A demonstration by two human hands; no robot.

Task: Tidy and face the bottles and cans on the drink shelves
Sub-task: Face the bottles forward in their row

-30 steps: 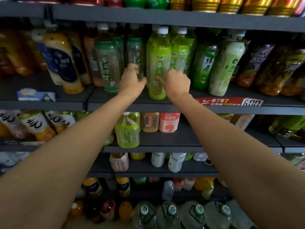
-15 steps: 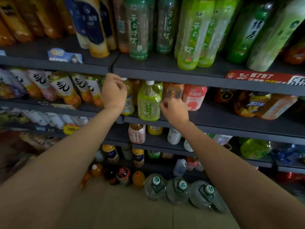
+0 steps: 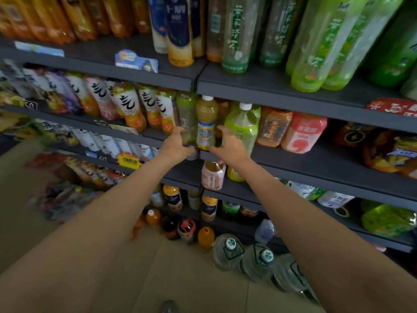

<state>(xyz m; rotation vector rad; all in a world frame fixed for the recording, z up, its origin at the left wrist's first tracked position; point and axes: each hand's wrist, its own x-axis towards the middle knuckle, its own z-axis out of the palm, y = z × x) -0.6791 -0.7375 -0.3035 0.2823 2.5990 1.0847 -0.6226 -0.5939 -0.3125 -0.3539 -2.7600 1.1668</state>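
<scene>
**One yellow bottle between two hands**

The yellow bottle point(image 3: 206, 123) stands upright at the shelf point(image 3: 316, 159) edge, long axis vertical. It is between both hands, equally near. The left hand point(image 3: 174, 144) has a wide grip, touching the green bottle point(image 3: 186, 116) beside; the right hand point(image 3: 230, 143) is also spread, holding nothing.

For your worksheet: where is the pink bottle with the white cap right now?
The pink bottle stands on the second shelf, right of centre in the head view, beside an orange bottle.
</scene>
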